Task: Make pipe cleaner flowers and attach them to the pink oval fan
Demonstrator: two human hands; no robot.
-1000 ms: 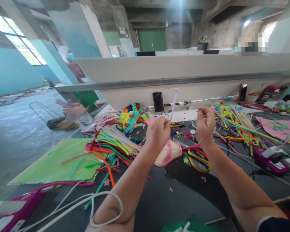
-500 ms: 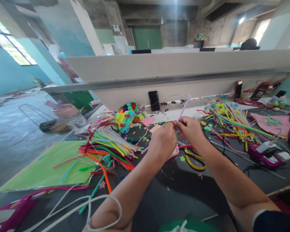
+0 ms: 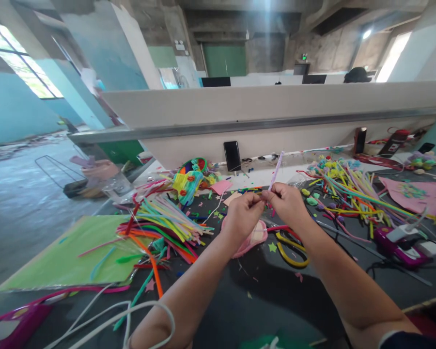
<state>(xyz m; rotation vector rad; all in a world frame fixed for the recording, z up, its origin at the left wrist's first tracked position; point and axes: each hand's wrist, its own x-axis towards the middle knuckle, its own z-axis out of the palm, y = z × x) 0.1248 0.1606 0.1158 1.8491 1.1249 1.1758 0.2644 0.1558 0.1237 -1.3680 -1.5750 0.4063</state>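
Pinching a lilac stem (image 3: 276, 169) almost upright, above the middle of the table (image 3: 272, 303)

Grips the stem near its lower end with the closed thumb and fingers of the right hand (image 3: 285, 203). Meets them with the left hand (image 3: 241, 213), also pinched shut; cannot tell what, if anything, sits in that pinch. Points the long axis up and away, top leaning slightly right, with open air around the free end. Hides the bottom tip behind the fingers.

Covers part of a pink pad (image 3: 256, 237) with the left hand and forearm. Shows yellow loops (image 3: 294, 264) just right of the pad, then bare dark tabletop nearer, between the forearms. Crowds both sides with pipe cleaners: a left bundle (image 3: 170, 218) beside a green sheet (image 3: 69, 252), a right bundle (image 3: 356, 189) beyond the right hand. Meets a pale partition (image 3: 257, 106) behind, with a phone (image 3: 232, 156) propped against it. Runs a white cable (image 3: 156, 304) across the left forearm; cuts off the right sleeve (image 3: 403, 340) at the bottom edge
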